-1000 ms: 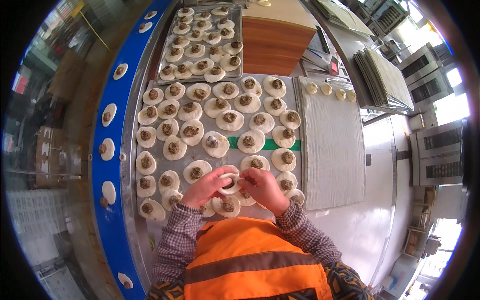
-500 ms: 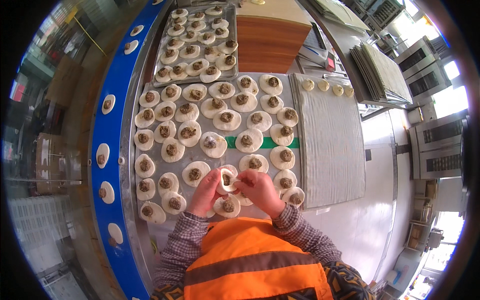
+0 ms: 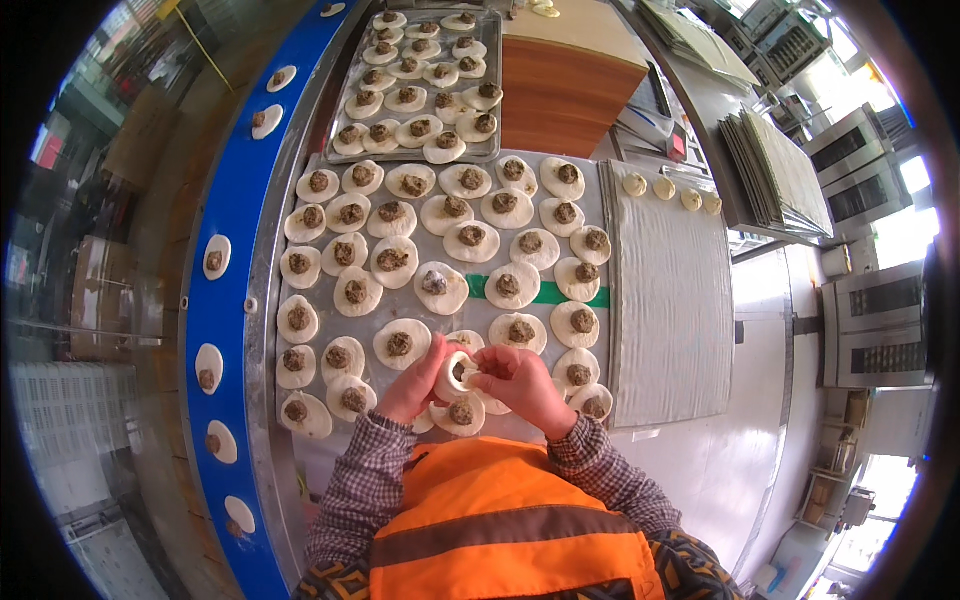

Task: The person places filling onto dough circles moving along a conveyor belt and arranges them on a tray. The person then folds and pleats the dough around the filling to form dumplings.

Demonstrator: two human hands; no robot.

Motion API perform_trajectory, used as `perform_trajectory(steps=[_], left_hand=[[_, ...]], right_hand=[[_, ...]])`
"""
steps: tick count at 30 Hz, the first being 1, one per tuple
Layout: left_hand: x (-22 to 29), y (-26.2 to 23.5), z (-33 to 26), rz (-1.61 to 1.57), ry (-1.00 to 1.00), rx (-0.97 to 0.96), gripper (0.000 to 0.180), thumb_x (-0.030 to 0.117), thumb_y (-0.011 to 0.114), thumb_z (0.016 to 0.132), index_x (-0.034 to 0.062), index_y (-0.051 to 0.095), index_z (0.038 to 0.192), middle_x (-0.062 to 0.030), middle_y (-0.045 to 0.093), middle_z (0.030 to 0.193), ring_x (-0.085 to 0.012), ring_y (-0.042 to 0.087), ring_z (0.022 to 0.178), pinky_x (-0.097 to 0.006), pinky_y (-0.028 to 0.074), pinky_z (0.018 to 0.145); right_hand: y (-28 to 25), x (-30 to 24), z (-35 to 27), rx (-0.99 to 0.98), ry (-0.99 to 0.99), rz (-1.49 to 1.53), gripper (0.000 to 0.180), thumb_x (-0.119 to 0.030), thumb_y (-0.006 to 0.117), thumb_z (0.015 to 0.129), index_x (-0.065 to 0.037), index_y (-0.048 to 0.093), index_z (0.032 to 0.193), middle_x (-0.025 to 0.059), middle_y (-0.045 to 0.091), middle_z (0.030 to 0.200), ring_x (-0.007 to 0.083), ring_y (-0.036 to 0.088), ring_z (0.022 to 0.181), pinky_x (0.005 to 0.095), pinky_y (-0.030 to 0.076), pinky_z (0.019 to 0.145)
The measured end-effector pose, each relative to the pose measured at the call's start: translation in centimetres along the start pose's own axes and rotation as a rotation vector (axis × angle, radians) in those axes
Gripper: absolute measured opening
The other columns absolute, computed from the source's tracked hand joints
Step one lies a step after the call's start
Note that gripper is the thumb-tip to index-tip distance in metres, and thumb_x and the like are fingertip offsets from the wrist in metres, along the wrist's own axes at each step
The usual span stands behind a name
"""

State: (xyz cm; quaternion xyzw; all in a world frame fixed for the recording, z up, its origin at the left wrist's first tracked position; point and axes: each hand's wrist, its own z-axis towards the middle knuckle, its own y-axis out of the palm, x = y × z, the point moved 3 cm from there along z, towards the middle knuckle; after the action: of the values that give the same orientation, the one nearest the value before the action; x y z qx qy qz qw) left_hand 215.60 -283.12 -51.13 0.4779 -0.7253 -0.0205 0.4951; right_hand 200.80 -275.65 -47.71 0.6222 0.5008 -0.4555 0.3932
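Note:
Above the near edge of the metal table, both my hands hold one filled bun (image 3: 457, 372), a cup of white dough with brown filling showing through its open top. My left hand (image 3: 418, 385) cradles it from the left side, fingers curled around the dough. At its right rim, my right hand (image 3: 520, 382) pinches the dough edge between thumb and fingers. Flat dough rounds topped with brown filling lie around and under my hands, among them a dough round (image 3: 461, 412) just below the bun and another dough round (image 3: 402, 344) to the left.
On the left runs a blue conveyor belt (image 3: 228, 330) carrying spaced dough rounds. A metal tray (image 3: 497, 135) of filled rounds stands at the far end. To the right, a cloth-covered board (image 3: 672, 310) bears several closed buns (image 3: 664, 189) along its far edge. Behind is a wooden box (image 3: 565, 90).
The view has shifted, so the table appears slightly further right and lower. My right fingers have moved slightly along the bun's rim, and the belt's dough rounds have changed position.

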Motion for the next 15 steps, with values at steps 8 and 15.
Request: perform_trajectory(steps=[8, 15], left_hand=[[-1.2, -1.1, -0.7, -0.013, 0.087, 0.152, 0.050, 0.049, 0.043, 0.101, 0.0041, 0.056, 0.120, -0.0001, 0.059, 0.105, -0.0053, 0.056, 0.092, -0.021, 0.049, 0.074], [-0.7, -0.9, -1.6, 0.206, 0.355, 0.105, 0.053, 0.050, 0.041, 0.101, 0.0016, 0.055, 0.120, -0.0011, 0.059, 0.107, -0.0077, 0.055, 0.096, -0.022, 0.048, 0.082]], right_hand=[[0.6, -0.5, 0.1, 0.040, -0.236, -0.195, 0.021, -0.004, 0.071, 0.083, 0.002, 0.064, 0.102, 0.0057, 0.066, 0.082, 0.0111, 0.061, 0.069, 0.0260, 0.051, 0.064], [1.6, -1.6, -0.1, 0.078, -0.544, -0.560, 0.021, -0.001, 0.069, 0.085, 0.004, 0.064, 0.105, 0.0023, 0.064, 0.083, 0.0061, 0.058, 0.073, 0.0227, 0.050, 0.065]])
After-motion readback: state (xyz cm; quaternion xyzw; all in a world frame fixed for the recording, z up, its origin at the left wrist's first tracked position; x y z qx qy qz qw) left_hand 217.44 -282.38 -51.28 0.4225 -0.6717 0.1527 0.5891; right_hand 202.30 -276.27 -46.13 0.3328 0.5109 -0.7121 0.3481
